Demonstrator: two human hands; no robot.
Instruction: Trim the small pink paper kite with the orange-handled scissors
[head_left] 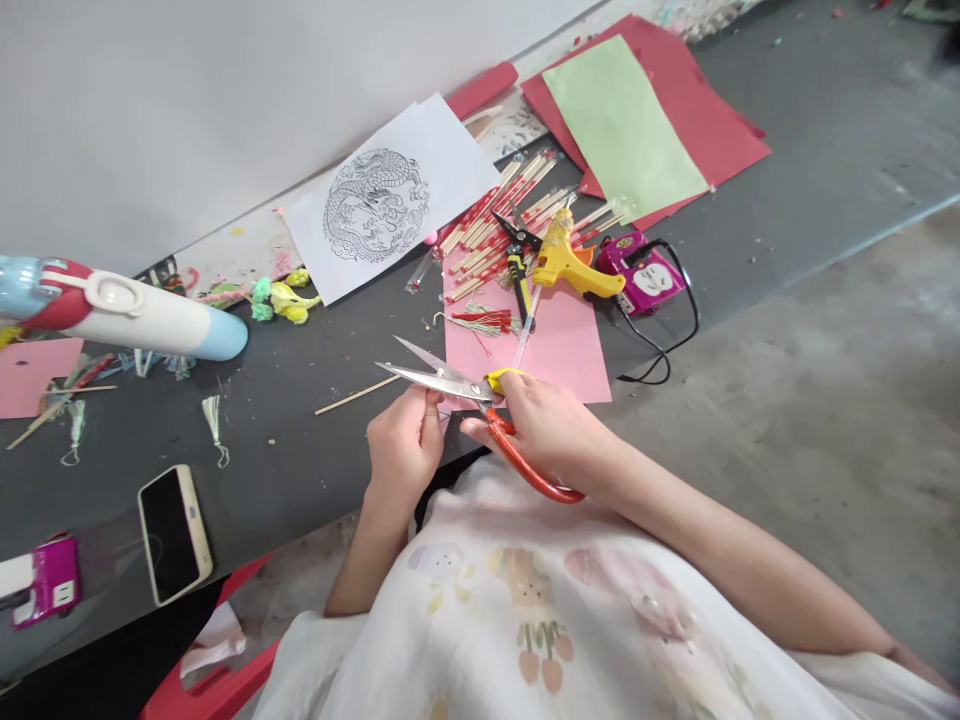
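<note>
My right hand is closed on scissors with red handles, whose blades stand apart and point left. Close by the lower blade, my left hand has its fingers pinched together; a small pale piece shows at the fingertips, too small to name. Beyond the hands lies a pink sheet. On and around it are a red and pale tassel, black-and-yellow pliers and a yellow glue gun. A thin wooden stick rests left of the scissors.
A dragon print, wrapped sticks and red and green sheets lie along the back. A purple box with a black cable is at right. On the left are a bottle, a phone and a white tassel.
</note>
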